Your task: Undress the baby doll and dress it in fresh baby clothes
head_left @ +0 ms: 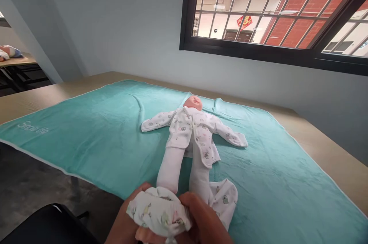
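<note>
A baby doll [193, 103] lies on its back, dressed in a white printed jacket [181, 131] with the sleeves spread out. Its pale legs point toward me. Bunched white baby pants [161, 209] with a small print are gathered between my two hands, just at the end of the leg on the left. My left hand [129, 213] grips the bunch from the left, its fingers partly hidden under the cloth. On the other side, my right hand [198, 217] pinches the gathered edge. More printed white cloth [225, 202] lies by the other leg; whether it joins the bunch is hidden.
A turquoise blanket [100, 129] covers most of the wooden table [324, 140] under the doll. The wall with a barred window [258, 14] rises behind it. A black chair [48, 225] stands at the lower left. Another table [17, 60] is at the far left.
</note>
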`<state>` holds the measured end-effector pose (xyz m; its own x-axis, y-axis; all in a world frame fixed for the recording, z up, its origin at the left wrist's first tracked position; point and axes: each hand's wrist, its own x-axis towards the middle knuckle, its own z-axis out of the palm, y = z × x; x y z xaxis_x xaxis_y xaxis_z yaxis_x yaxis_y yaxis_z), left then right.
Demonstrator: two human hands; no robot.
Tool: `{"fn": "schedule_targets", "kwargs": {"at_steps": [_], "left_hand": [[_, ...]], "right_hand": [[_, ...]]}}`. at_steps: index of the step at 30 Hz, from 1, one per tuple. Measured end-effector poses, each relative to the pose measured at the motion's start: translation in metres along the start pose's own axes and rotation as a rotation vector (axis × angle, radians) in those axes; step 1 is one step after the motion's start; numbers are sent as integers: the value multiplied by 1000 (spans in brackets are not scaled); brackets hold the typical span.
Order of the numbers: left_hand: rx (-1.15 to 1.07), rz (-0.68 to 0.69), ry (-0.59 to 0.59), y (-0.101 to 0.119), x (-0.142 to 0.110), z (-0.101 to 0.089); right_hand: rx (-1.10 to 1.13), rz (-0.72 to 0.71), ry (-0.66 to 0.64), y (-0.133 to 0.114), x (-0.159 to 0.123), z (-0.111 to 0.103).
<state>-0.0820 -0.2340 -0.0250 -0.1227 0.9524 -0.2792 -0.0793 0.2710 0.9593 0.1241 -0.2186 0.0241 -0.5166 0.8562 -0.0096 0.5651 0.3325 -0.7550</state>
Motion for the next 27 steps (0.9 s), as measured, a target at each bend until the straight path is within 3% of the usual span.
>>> {"fn": "schedule_targets", "kwargs": {"at_steps": [5,8,15,19,22,24,27], "left_hand": [[0,206,74,26,16,8],[-6,296,17,28,20,7],[162,222,-139,45,34,-27],[406,274,75,52,31,-49],[562,465,133,55,20,-41],[674,693,6,58,16,-23],[866,1056,-281,65,21,9]], "right_hand": [[-77,-38,-35,-2,11,-14],[-160,37,-64,-3,19,-14],[-24,167,-10,-16,25,-29],[22,218,-54,-10,15,-53],[63,171,-58,5,2,-60],[100,109,-114,15,-4,-54],[43,49,-129,27,-5,-35]]}}
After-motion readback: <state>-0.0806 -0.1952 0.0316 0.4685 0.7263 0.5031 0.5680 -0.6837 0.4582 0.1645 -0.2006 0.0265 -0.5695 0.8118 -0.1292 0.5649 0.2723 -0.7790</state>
